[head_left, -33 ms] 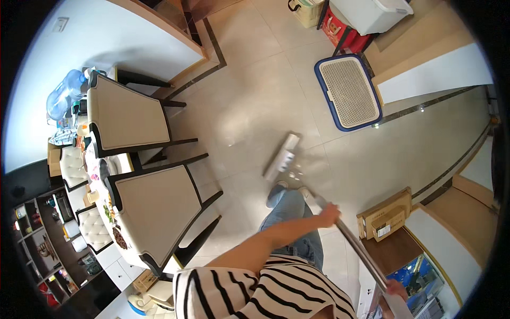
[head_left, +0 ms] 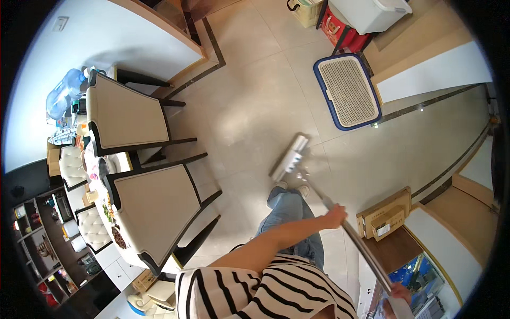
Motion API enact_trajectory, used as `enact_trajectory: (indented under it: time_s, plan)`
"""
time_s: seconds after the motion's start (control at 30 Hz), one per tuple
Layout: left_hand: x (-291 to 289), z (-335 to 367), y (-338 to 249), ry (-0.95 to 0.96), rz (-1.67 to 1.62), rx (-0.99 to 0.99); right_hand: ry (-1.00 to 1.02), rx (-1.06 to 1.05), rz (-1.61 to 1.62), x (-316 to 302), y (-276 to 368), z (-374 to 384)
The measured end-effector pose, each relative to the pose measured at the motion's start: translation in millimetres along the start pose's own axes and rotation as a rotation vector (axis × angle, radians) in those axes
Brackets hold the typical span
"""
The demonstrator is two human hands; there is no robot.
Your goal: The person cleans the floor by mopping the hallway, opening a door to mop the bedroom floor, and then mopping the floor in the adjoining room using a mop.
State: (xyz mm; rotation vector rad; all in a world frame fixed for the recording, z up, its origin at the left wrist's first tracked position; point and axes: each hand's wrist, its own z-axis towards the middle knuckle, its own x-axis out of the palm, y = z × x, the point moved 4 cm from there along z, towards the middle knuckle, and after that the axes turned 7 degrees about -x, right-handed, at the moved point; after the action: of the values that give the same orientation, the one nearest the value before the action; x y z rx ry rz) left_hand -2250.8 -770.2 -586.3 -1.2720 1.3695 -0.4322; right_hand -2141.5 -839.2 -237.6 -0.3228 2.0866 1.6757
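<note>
A long-handled mop (head_left: 361, 244) slants across the floor in front of me, its metal pole running down to the lower right. My left hand (head_left: 334, 216) is wrapped round the lower part of the pole, with that arm reaching across my body. Higher up the pole, near the picture's lower right edge, my right hand (head_left: 400, 293) is closed on it. The pale, wide mop head (head_left: 290, 158) rests on the tiles just ahead of my shoes (head_left: 303, 190); it is slightly blurred, as is its joint to the pole.
Two beige chairs (head_left: 156, 204) with dark legs stand at left beside a laden table (head_left: 134, 259). A blue-rimmed grate tray (head_left: 380, 114) lies on the floor at the far right. Flat cardboard boxes (head_left: 385, 215) lean near a cabinet at right. Bins (head_left: 366, 18) stand at the back.
The mop head has shifted a little to the right over the tiles. Both hands have moved slightly with the pole, the left one rightward and down.
</note>
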Motion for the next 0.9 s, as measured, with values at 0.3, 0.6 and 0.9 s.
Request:
enact_trajectory:
  time_s: [0.3,0.6,0.9]
  plan:
    - [-129.1,11.2,-35.2,-0.231,-0.231,-0.036,-0.313,-0.152,-0.057,-64.3,-13.5,0.6]
    - [-287.1,-56.2,212.6,-0.775,0.034,-0.431,0.237,-0.547,0.735,132.8,8.8,287.1]
    - [-417.3,5.1,293.6,-0.878,0.171,-0.452,0.132,-0.430,0.921,208.1,-8.6,405.5]
